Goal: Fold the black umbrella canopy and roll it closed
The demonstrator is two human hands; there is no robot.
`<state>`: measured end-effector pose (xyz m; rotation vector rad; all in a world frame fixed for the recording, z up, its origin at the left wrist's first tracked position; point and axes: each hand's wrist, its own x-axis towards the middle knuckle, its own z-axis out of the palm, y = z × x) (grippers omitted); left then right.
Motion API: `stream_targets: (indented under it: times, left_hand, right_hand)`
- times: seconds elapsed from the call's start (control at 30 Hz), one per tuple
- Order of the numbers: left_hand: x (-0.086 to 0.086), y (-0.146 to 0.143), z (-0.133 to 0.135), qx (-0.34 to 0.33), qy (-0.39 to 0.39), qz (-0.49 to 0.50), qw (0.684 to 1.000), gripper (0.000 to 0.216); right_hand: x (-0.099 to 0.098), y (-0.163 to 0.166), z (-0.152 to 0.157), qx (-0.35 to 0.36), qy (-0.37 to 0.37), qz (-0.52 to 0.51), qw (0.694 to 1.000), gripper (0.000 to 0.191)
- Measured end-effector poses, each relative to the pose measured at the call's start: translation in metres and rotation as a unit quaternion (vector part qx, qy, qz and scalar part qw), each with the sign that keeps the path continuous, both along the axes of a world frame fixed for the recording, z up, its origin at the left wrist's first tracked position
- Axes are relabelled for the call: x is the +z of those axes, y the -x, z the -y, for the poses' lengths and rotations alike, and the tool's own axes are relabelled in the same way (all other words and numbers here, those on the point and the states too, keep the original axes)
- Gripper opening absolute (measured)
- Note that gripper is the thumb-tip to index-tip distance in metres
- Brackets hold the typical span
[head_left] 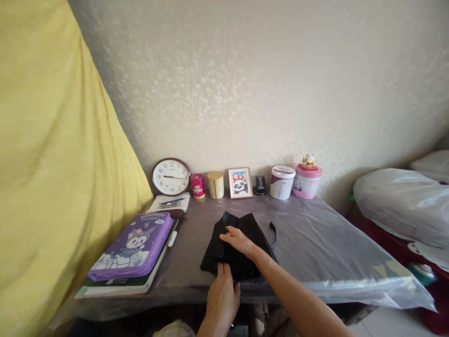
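A black folded cloth item [257,234] lies at the near middle of the table, its far edge in pointed folds. I cannot make out what kind of thing it is. A short black strap [272,229] sticks out on its right side. My right hand [239,241] rests on top of the cloth, fingers stretched to the left and slightly apart. At the cloth's near edge, my left hand [223,294] has its fingers together over the edge and its thumb on the right; its fingertips grip the fabric. The cloth's underside is hidden.
Plastic sheeting covers the table [315,243]. On the left, a purple cartoon case [129,248] lies on books beside a white marker [172,239]. Along the wall stand a clock [171,177], cans, a framed panda picture [240,183] and tubs. A yellow curtain [63,164] hangs left.
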<state>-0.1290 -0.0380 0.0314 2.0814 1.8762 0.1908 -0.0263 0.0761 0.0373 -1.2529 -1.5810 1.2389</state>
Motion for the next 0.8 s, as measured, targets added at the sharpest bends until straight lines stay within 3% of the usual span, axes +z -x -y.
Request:
stream_targets:
  times: [0.23, 0.33, 0.5, 0.63, 0.8]
  left_hand:
    - [-0.001, 0.007, 0.002, -0.021, -0.024, -0.01, 0.999, 0.046]
    - [0.009, 0.015, 0.001, -0.02, -0.05, -0.024, 0.998, 0.032]
    - [0.025, 0.022, -0.004, -0.014, -0.188, -0.035, 0.982, 0.034]
    - [0.009, 0.015, -0.007, -0.075, -0.231, -0.028, 0.97, 0.028]
    - [-0.017, 0.011, -0.005, -0.066, -0.22, -0.05, 0.972, 0.054]
  right_hand:
    - [0.005, 0.002, 0.003, 0.06, -0.016, -0.008, 0.998, 0.034]
    - [0.003, 0.004, 0.003, 0.073, -0.015, 0.002, 0.997, 0.029]
    - [-0.003, 0.008, 0.001, 0.083, -0.021, 0.021, 0.996, 0.022]
    - [-0.006, 0.008, -0.002, 0.09, -0.025, 0.031, 0.995, 0.023]
    - [-0.009, 0.007, -0.004, 0.1, -0.038, 0.043, 0.993, 0.026]
